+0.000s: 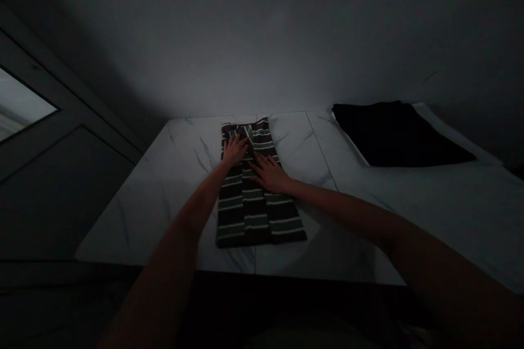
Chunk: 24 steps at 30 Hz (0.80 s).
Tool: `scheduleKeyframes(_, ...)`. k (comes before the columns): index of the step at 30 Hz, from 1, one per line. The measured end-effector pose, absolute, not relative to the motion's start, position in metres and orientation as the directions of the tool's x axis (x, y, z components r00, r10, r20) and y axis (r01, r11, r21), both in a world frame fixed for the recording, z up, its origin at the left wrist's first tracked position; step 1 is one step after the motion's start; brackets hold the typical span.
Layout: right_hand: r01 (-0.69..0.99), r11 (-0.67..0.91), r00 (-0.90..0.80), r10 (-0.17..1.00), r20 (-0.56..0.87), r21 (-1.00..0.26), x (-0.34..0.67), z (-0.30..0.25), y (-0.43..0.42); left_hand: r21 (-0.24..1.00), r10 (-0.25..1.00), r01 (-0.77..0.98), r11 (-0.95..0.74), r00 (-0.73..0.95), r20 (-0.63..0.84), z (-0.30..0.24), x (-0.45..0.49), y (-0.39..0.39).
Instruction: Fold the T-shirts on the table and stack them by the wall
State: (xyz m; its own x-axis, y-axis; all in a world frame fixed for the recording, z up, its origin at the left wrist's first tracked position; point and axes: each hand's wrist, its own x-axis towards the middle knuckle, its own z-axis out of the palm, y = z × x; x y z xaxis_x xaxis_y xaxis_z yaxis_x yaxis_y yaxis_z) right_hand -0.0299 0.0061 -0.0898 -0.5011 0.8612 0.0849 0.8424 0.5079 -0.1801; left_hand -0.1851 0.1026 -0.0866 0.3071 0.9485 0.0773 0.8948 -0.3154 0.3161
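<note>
A dark striped garment (256, 215), folded into a long shape, lies flat on the marble-patterned table. It looks like a shirt with a collar at its far end, though the dim light hides the detail. My left hand (234, 151) rests on its upper left part, near the collar, with fingers stretched out. Lower and to the right, my right hand (271, 174) lies flat on the middle of the cloth, fingers spread. Neither hand grips the fabric.
The white table (172, 185) with grey veins reaches the wall (262, 37) at the back. To the right lies a black folded cloth (397, 136) on something white. A door (49, 147) with a glass pane stands at the left. The room is dim.
</note>
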Motion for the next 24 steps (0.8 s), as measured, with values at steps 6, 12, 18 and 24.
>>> scheduleKeyframes(6,0.582,0.709,-0.763,0.646,0.036,-0.398,0.025,-0.079,-0.096,0.281,0.754,0.721,-0.633,0.657,0.011,-0.095,-0.227,-0.019)
scheduleKeyframes(12,0.541,0.651,-0.734,0.675,0.080,-0.532,0.070,-0.077,-0.151,0.247,0.601,0.566,-0.786,0.794,0.092,-0.106,-0.301,-0.130)
scheduleKeyframes(18,0.516,0.719,-0.751,0.641,0.157,-0.466,0.062,-0.081,-0.121,0.134,0.641,0.628,-0.767,0.760,0.110,-0.107,-0.311,-0.133)
scheduleKeyframes(24,0.439,0.773,-0.773,0.585,0.245,-0.458,0.054,-0.075,-0.096,0.191,0.560,0.526,-0.829,0.782,0.275,-0.101,-0.300,-0.109)
